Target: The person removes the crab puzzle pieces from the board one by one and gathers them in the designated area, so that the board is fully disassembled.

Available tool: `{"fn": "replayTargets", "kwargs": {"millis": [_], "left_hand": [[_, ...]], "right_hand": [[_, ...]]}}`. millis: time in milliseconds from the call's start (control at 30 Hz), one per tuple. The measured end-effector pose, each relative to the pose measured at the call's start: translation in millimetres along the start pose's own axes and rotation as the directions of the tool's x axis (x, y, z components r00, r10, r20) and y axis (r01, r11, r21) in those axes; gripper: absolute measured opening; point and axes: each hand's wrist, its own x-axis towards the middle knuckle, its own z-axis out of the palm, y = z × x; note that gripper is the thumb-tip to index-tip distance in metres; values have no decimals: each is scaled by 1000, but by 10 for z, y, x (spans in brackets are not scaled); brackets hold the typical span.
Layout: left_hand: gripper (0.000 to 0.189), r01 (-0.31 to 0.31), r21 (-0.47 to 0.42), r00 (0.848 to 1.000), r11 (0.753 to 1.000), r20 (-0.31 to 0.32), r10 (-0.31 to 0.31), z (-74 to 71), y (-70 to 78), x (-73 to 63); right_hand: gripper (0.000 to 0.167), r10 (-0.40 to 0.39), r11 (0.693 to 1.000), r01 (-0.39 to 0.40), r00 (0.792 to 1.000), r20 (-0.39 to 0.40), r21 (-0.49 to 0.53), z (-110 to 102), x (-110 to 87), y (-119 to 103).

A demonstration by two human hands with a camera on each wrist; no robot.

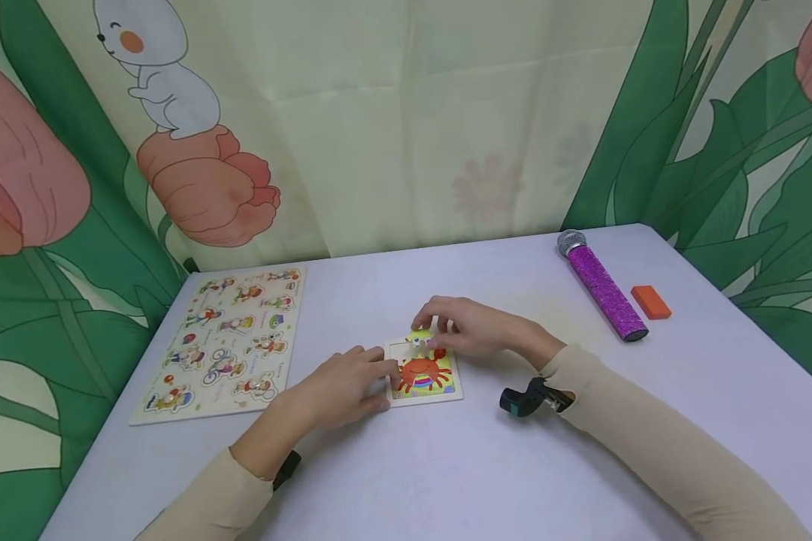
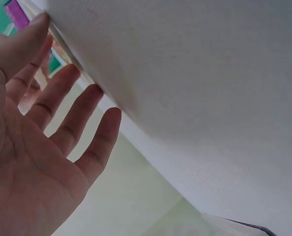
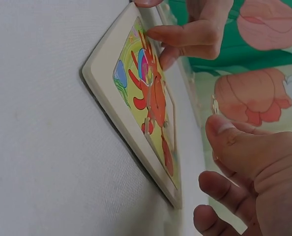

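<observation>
A small jigsaw board [image 1: 428, 400] with a red crab picture lies on the table, and part of its upper area shows bare backing. At its left side is my left hand [image 1: 352, 385], with fingertips touching the board; the left wrist view shows the fingers [image 2: 82, 115] loosely extended. My right hand [image 1: 470, 324] pinches a yellow puzzle piece [image 1: 418, 340] between thumb and fingers just above the board's top edge. Seen edge-on in the right wrist view, that piece [image 3: 215, 104] is apart from the board. Its printed side is hidden there.
To the left lies a larger picture puzzle board [image 1: 210, 413] with several figures. A purple glittery microphone [image 1: 605, 289] and an orange block [image 1: 651, 302] lie at the right. A printed curtain [image 1: 379, 150] hangs behind the white table [image 1: 406, 481].
</observation>
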Motion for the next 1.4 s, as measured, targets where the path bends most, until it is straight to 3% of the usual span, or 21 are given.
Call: {"fn": "replayTargets", "kwargs": {"millis": [600, 1167, 1400], "left_hand": [[24, 0, -29, 1000, 1000, 6, 0, 11, -22, -3], [25, -7, -18, 1000, 1000, 4, 7, 20, -25, 7], [26, -8, -13, 1000, 1000, -3, 8, 20, -15, -10]], "right_hand": [[35, 28, 999, -22, 992, -126, 47, -250, -265, 41], [37, 50, 999, -48, 983, -177, 15, -542, -449, 97], [36, 73, 997, -68, 985, -155, 37, -519, -523, 202]]}}
